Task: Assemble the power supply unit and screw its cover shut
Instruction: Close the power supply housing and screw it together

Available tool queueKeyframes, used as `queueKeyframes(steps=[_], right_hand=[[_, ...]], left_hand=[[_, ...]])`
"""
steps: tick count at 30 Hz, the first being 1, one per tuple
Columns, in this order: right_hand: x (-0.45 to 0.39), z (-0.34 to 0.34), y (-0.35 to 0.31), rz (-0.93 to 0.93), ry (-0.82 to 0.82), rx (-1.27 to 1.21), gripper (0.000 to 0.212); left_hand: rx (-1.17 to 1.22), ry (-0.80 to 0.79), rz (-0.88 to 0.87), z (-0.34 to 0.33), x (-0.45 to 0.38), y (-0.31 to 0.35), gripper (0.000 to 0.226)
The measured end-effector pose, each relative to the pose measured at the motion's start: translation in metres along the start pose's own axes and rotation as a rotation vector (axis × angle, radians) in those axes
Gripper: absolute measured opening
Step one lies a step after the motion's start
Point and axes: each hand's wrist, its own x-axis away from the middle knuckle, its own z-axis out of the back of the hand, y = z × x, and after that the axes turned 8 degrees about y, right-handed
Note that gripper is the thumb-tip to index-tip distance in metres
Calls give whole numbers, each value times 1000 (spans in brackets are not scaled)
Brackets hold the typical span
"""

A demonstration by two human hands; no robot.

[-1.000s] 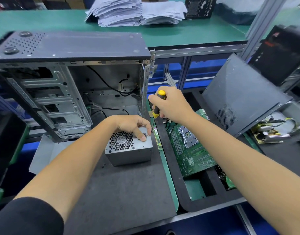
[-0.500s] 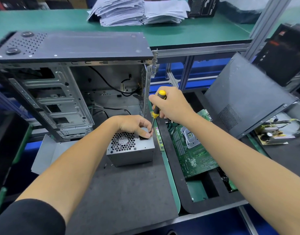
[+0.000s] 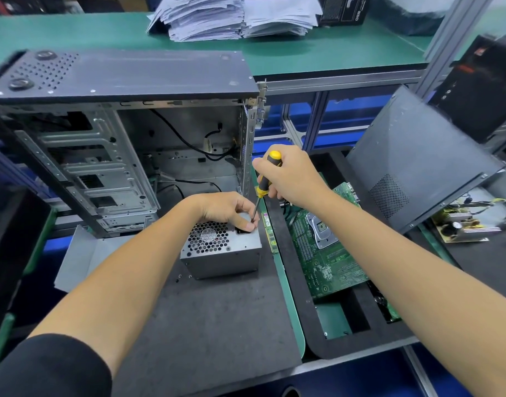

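Since a second ago the right hand (image 3: 289, 176) has brought the screwdriver (image 3: 265, 179) down and leftward, so its tip now meets the left hand's fingertips (image 3: 250, 224) at the far right corner of the power supply unit (image 3: 221, 247); before, the tip hung just off that corner. The unit itself has not shifted: it sits near the far right edge of the dark foam mat (image 3: 206, 310), fan grille facing up, just in front of the open computer case (image 3: 117, 144).

The right hand is clamped around the yellow-and-black handle, shaft nearly upright and tilted slightly left. The left hand (image 3: 226, 209) rests on the unit's top with its fingers curled together at the tip; they seem to pinch a screw there, though it is too small to see.

This looks like the screw-starting step for the cover. The next move likely calls for seating the tip squarely in the screw head, letting the left fingers slip away once the thread bites, then turning with steady downward pressure.

Room is tight on the right: the mat's edge lies just beside the unit, with a memory stick (image 3: 269, 232) along it and a motherboard (image 3: 326, 247) in the neighbouring foam tray (image 3: 357, 336). The case wall stands close behind. The near half of the mat is open.
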Motion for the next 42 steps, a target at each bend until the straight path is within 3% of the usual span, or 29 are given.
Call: queueKeyframes(steps=[8, 11, 14, 27, 42], right_hand=[[1, 4, 1, -1, -20, 33, 31], [0, 5, 1, -10, -8, 12, 30], [0, 6, 1, -15, 1, 3, 30], [1, 7, -1, 8, -22, 25, 26], [3, 2, 1, -47, 29, 60, 27]], left_hand=[[13, -8, -1, -1, 0, 1, 11], [6, -9, -2, -1, 0, 2, 11], [-10, 1, -2, 0, 0, 1, 27], [-12, 12, -12, 0, -3, 1, 41], [-25, 46, -6, -2, -1, 0, 23]])
